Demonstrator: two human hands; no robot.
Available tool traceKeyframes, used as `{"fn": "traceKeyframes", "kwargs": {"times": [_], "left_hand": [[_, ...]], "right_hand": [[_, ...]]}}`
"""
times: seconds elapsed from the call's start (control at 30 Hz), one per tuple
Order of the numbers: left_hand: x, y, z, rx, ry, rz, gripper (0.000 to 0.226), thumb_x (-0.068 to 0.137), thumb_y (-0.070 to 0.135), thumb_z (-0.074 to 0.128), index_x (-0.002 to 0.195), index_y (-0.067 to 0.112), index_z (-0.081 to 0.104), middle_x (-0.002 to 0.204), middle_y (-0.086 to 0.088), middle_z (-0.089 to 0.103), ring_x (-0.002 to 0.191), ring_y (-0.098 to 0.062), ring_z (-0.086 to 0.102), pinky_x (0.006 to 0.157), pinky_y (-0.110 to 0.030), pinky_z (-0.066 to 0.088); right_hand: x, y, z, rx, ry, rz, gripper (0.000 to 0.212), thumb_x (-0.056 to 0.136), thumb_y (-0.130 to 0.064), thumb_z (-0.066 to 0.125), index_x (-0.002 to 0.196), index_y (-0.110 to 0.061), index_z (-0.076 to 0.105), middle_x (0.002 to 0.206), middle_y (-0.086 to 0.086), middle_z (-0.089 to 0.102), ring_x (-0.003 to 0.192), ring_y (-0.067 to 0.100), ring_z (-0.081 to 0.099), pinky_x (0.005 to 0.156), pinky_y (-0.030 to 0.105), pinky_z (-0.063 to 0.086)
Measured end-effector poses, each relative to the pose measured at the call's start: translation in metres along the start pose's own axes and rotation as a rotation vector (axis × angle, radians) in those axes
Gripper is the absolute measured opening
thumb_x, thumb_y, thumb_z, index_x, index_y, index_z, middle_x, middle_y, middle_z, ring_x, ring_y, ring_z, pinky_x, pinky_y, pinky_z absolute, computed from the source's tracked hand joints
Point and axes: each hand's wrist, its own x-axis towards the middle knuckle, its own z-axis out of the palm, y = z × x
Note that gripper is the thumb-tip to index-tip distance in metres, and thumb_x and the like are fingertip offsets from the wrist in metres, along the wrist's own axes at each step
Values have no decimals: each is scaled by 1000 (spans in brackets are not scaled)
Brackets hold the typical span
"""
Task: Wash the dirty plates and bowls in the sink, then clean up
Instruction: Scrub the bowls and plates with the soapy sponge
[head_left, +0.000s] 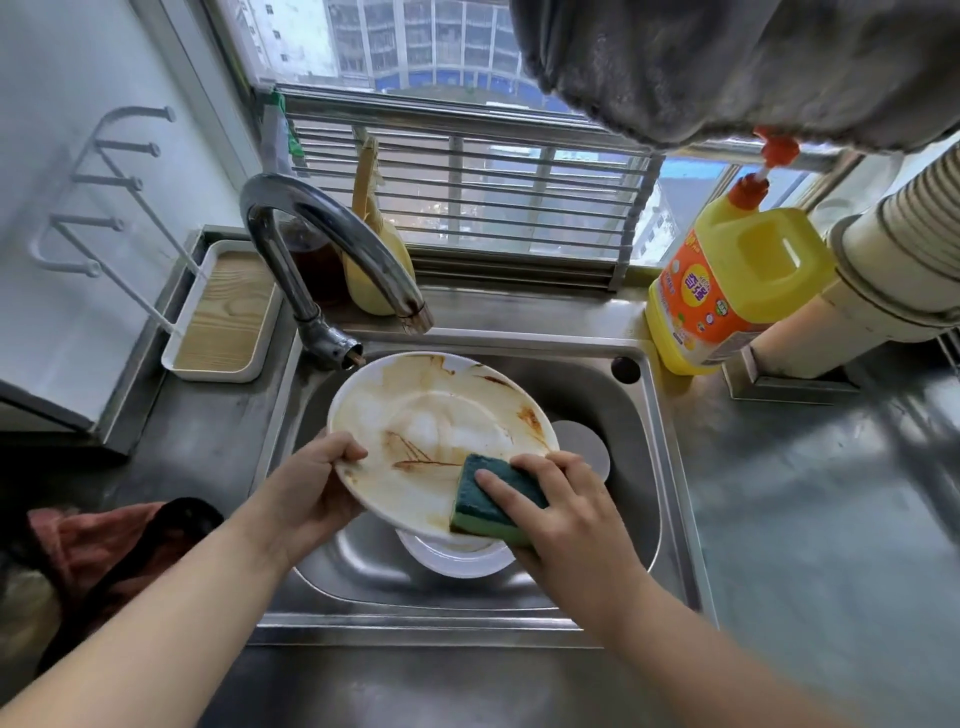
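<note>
1. Head view is looking down into a stainless steel sink, a rounded rectangular basin with a dull brushed sheen.
2. Left hand is gripping the rim of a round white plate, thumb curled over the top edge, fingers hidden beneath; the plate is being held tilted above the basin.
3. Plate surface is showing brown streaks and an orange, greasy film, heaviest along the rim and near the centre.
4. Right hand is gripping a rectangular sponge, dark green scouring layer uppermost and a lighter yellow-green foam layer below; the sponge is pressing against the plate's lower right edge.
5. White bowl is sitting in the basin directly beneath the plate, mostly covered by it; a pale round dish is showing behind the plate's right edge, its kind unclear.
6. Curved metal faucet, tarnished at the spout, is arching over the plate's far edge.
7. Yellow plastic detergent bottle with an orange label is standing on the steel table at the sink's back right corner.
8. White tray with a wood-grain base is resting left of the faucet.
</note>
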Motion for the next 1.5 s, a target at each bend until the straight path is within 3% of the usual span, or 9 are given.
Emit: {"fn": "traceKeyframes", "kwargs": {"times": [0.2, 0.33, 0.5, 0.7, 0.83, 0.97, 1.1, 1.37, 1.5], "left_hand": [[-8, -53, 29, -21, 8, 157, 49, 83, -18, 31, 109, 15, 57, 91, -14, 74, 80, -27, 72, 54, -32, 57], [-8, -45, 7, 66, 100, 208, 65, 79, -21, 29, 124, 22, 47, 105, -16, 64, 89, -33, 64, 55, -36, 55], [-20, -22, -7, 221, 1, 123, 53, 83, -16, 37, 114, 25, 51, 110, -18, 60, 93, -33, 59, 56, -33, 56], [-24, -20, -10, 212, -32, 126, 67, 83, -18, 35, 124, 33, 50, 116, -19, 59, 102, -37, 58, 72, -41, 56], [-22, -18, -12, 231, -48, 105, 68, 82, -17, 36, 123, 37, 49, 115, -18, 57, 97, -35, 57, 65, -38, 58], [-16, -15, -8, 169, -44, 112, 64, 83, -15, 36, 120, 34, 51, 117, -17, 59, 100, -35, 58, 67, -41, 59], [-17, -16, -8, 130, -36, 110, 63, 84, -16, 34, 119, 34, 51, 112, -15, 58, 98, -34, 57, 62, -37, 60], [-32, -19, -3, 376, -184, 10, 66, 73, -16, 47, 115, 34, 56, 100, -17, 64, 85, -35, 58, 66, -40, 53], [-36, -29, 7, 492, -289, -83, 74, 57, -4, 54, 119, 37, 57, 107, -19, 66, 84, -35, 64, 66, -40, 55]], "right_hand": [[11, -48, 17, 232, -121, 284, 72, 56, -31, 79, 125, -33, 60, 103, 7, 63, 86, 28, 62, 77, 39, 55], [-8, -34, 7, 457, -431, 166, 63, 80, -75, 38, 140, -57, 30, 137, 4, 40, 125, 22, 36, 107, 27, 26], [-5, 27, 9, 99, -420, 227, 59, 87, -69, 16, 139, -52, 36, 134, 10, 44, 121, 32, 39, 108, 48, 31], [-19, -25, 5, 465, -490, 105, 54, 84, -62, 33, 138, -59, 29, 139, -2, 32, 129, 16, 24, 110, 27, 18], [-7, 31, 15, 170, -369, 191, 47, 90, -52, 45, 136, -52, 39, 132, 6, 46, 119, 30, 43, 105, 48, 37], [-4, 13, 13, 237, -360, 443, 50, 94, -46, 50, 141, -53, 32, 143, -2, 24, 128, 17, 18, 112, 31, 13], [-33, -44, 3, 565, -296, 336, 51, 86, -54, 46, 133, -64, 29, 129, -17, 18, 121, 3, 13, 106, 16, 9], [8, 62, 9, 282, -267, 435, 59, 73, -24, 49, 125, -51, 36, 140, 5, 38, 129, 33, 29, 113, 50, 21], [69, 56, -11, 230, -227, 24, 59, 84, -12, 61, 127, -46, 39, 142, 1, 31, 132, 33, 26, 114, 55, 22]]}}
